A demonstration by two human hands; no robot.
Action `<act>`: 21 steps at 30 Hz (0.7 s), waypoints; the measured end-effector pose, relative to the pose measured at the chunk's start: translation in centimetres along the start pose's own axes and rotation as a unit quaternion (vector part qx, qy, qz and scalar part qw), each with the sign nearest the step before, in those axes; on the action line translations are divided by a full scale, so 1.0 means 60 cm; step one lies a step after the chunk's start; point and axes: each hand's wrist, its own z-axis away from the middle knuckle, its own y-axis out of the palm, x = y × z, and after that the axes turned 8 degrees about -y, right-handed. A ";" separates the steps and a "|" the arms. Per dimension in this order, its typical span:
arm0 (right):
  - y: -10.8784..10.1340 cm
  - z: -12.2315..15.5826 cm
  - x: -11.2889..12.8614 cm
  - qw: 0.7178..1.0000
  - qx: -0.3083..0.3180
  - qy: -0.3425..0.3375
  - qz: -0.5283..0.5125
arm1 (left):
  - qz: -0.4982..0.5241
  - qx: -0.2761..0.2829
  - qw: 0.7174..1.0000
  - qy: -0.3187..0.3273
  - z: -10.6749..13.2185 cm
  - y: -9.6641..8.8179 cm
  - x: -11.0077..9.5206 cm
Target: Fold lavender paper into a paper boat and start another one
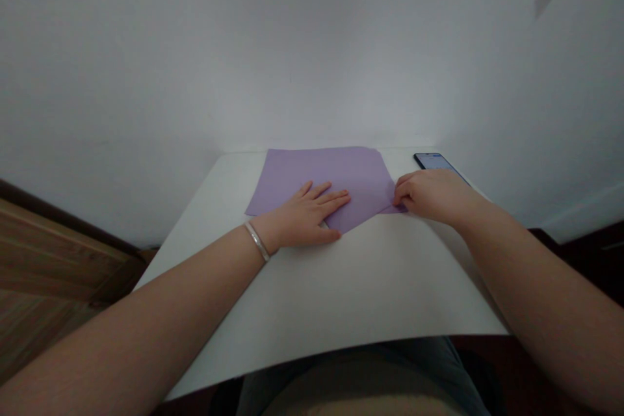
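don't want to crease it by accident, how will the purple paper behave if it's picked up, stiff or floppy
The purple paper looks thin, so it is probably light and rather floppy. It lies on a smooth-looking white table, so it may slide if pushed without the left hand spread on it.

Room is found on the front of the white table [351,299], between the two forearms, up to the near edge of the purple sheet [322,166]. Sheet's near middle is blocked by the left hand [312,216], spread flat; right near corner by the right hand [431,195], pinched on it. Tabletop left of sheet is passable, but cut off in front by the left forearm. Far side is bounded by the wall [312,45]. Right side is tight: phone [435,160] partly hidden by the right hand.
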 end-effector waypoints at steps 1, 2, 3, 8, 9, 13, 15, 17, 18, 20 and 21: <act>0.000 0.001 0.000 1.000 -0.005 0.006 -0.001 | 0.001 0.000 1.000 -0.001 0.000 0.000 0.000; 0.001 0.001 -0.001 1.000 -0.009 0.013 -0.002 | 0.001 0.000 1.000 -0.002 0.000 0.001 0.000; 0.001 0.002 -0.002 1.000 -0.011 0.021 -0.002 | 0.001 0.001 1.000 -0.004 0.000 0.001 0.000; -0.005 0.002 -0.004 0.998 0.009 0.051 0.039 | -0.001 0.003 1.000 -0.001 -0.002 0.003 0.002; -0.007 0.003 -0.003 0.997 0.010 0.053 0.055 | -0.002 0.002 1.000 0.000 -0.002 0.003 0.002; -0.011 0.003 0.013 0.994 -0.074 0.040 0.068 | -0.006 0.001 1.000 -0.005 -0.001 0.003 0.001; -0.009 0.001 0.027 0.993 -0.114 -0.029 0.015 | -0.005 -0.004 1.000 -0.004 -0.001 0.003 0.002; -0.005 -0.003 0.042 0.983 -0.106 -0.140 -0.054 | -0.002 -0.019 1.000 0.002 -0.002 0.004 0.004; -0.003 -0.005 0.050 0.977 -0.098 -0.175 -0.073 | 0.000 -0.028 1.000 0.006 -0.002 0.005 0.005; 0.001 -0.011 0.064 0.971 -0.107 -0.204 -0.070 | -0.002 -0.049 0.999 0.013 -0.003 0.007 0.006; 0.003 -0.013 0.070 0.969 -0.113 -0.214 -0.058 | -0.006 -0.060 0.998 0.015 -0.004 0.009 0.006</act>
